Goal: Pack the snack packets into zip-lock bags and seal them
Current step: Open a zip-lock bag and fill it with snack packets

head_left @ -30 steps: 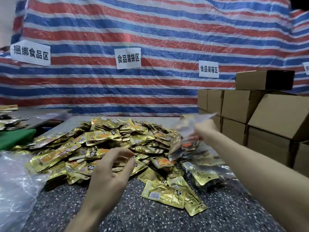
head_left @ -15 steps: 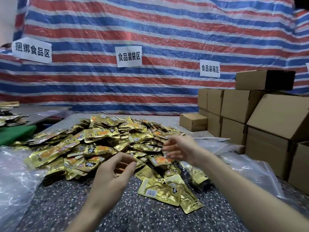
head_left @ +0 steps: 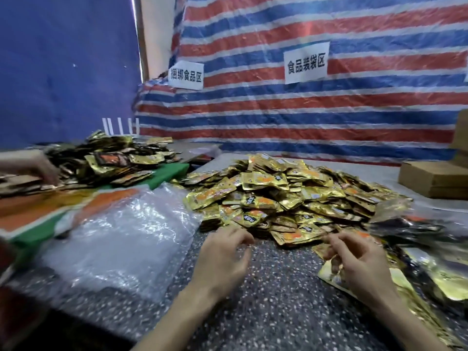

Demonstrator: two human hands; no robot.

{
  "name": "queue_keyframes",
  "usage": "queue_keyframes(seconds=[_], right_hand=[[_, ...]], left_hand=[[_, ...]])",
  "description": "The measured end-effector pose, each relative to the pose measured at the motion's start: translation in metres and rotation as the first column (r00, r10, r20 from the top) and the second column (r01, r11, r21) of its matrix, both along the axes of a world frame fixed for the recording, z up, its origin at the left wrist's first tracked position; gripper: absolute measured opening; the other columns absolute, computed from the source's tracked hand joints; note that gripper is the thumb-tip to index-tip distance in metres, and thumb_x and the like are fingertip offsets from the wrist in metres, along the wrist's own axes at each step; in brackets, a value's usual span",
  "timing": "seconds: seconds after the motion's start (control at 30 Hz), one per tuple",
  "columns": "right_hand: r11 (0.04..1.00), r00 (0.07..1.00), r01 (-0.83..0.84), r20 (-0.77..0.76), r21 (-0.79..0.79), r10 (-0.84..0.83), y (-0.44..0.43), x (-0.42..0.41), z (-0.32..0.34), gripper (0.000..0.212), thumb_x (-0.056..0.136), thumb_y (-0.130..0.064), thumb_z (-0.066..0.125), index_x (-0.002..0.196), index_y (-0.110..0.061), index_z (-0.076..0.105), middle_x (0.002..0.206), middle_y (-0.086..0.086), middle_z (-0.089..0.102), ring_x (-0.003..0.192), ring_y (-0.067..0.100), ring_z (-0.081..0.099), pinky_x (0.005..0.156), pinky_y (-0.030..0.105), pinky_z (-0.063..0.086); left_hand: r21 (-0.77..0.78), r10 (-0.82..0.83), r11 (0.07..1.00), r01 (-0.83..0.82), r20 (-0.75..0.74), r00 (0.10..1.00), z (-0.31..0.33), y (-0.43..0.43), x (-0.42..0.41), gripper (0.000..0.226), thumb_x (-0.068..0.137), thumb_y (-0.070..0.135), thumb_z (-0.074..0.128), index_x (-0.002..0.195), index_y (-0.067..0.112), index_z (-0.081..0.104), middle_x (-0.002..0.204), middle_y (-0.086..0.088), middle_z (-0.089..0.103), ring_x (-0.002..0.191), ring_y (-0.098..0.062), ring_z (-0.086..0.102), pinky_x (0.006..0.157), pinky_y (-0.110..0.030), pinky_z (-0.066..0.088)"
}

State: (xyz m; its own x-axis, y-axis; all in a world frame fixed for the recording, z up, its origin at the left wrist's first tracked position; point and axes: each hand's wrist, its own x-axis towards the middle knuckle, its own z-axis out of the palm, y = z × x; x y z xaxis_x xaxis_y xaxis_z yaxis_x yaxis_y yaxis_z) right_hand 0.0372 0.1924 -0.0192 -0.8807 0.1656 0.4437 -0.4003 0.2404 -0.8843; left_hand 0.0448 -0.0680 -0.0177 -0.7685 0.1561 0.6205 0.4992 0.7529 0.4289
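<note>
Snack packets heaped on speckled table; striped tarp behind.

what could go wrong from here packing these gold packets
1. The gold packet pile lies loose, heaped right up to the left hand and right hand; raking its near edge could slide packets across the table.
2. The clear zip-lock bags lie crumpled in a heap left of the hands; separating one could drag others along.
3. A darker pile close by on the left invites mix-ups.

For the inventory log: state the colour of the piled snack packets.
The snack packets are shiny gold with orange print; head view.
</note>
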Motion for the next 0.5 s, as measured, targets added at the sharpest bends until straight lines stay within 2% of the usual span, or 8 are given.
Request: queue_keyframes(seconds=[0.07,0.17,0.27,0.37,0.43,0.5], right_hand=[[0.999,1.000,0.019,0.014,-0.035,-0.018,0.004,0.000,-0.002,0.017,0.096,-0.015,0.062,0.083,-0.010,0.073,0.065,0.009,0.069,0.043,0.014,0.053,0.036,0.021,0.041],[0.991,0.998,0.061,0.029,-0.117,-0.058,0.006,-0.001,0.000,0.019,0.096,-0.016,0.062,0.082,-0.009,0.072,0.062,0.008,0.068,0.041,0.011,0.050,0.034,0.019,0.037],[0.986,0.999,0.050,0.025,-0.162,-0.047,0.005,-0.003,0.000,0.019,0.096,-0.014,0.061,0.083,-0.006,0.071,0.059,0.008,0.066,0.040,0.011,0.050,0.033,0.019,0.035],[0.978,0.999,0.028,0.025,-0.205,-0.023,0.005,-0.005,0.000,0.020,0.097,-0.011,0.059,0.082,-0.004,0.071,0.056,0.009,0.065,0.038,0.012,0.048,0.034,0.018,0.034],[0.978,0.999,0.021,0.029,-0.210,-0.015,0.005,-0.005,0.000,0.020,0.097,-0.009,0.059,0.081,-0.005,0.071,0.056,0.010,0.065,0.038,0.012,0.047,0.035,0.018,0.034],[0.977,0.999,0.020,0.030,-0.213,-0.014,0.006,-0.005,0.001,0.020,0.097,-0.009,0.059,0.082,-0.004,0.071,0.057,0.010,0.065,0.039,0.012,0.048,0.035,0.019,0.035]], left_hand=[[-0.087,0.183,0.980,-0.181,0.009,0.983,-0.001,-0.017,-0.009,0.017,0.092,0.024,0.063,0.108,0.027,0.067,0.107,0.013,0.060,0.103,-0.006,0.050,0.095,-0.027,0.038],[-0.189,0.422,0.894,-0.406,0.049,0.905,-0.002,-0.041,-0.025,0.024,0.092,0.023,0.058,0.114,0.026,0.065,0.116,0.006,0.059,0.109,-0.015,0.049,0.098,-0.032,0.036],[-0.236,0.545,0.828,-0.509,0.121,0.830,-0.003,-0.058,-0.040,0.026,0.088,0.025,0.060,0.113,0.024,0.065,0.117,0.001,0.059,0.111,-0.020,0.049,0.096,-0.037,0.038],[-0.398,0.670,0.723,-0.565,0.204,0.714,-0.007,-0.067,-0.050,0.025,0.089,0.032,0.056,0.108,0.018,0.065,0.118,-0.005,0.058,0.114,-0.026,0.049,0.094,-0.040,0.041],[-0.393,0.693,0.711,-0.583,0.254,0.675,-0.009,-0.072,-0.052,0.017,0.089,0.024,0.053,0.093,0.014,0.066,0.105,-0.007,0.065,0.101,-0.027,0.057,0.083,-0.037,0.046],[-0.335,0.685,0.726,-0.601,0.266,0.678,-0.008,-0.076,-0.053,0.013,0.086,0.015,0.054,0.080,0.014,0.065,0.083,-0.004,0.066,0.083,-0.026,0.060,0.068,-0.033,0.045]])
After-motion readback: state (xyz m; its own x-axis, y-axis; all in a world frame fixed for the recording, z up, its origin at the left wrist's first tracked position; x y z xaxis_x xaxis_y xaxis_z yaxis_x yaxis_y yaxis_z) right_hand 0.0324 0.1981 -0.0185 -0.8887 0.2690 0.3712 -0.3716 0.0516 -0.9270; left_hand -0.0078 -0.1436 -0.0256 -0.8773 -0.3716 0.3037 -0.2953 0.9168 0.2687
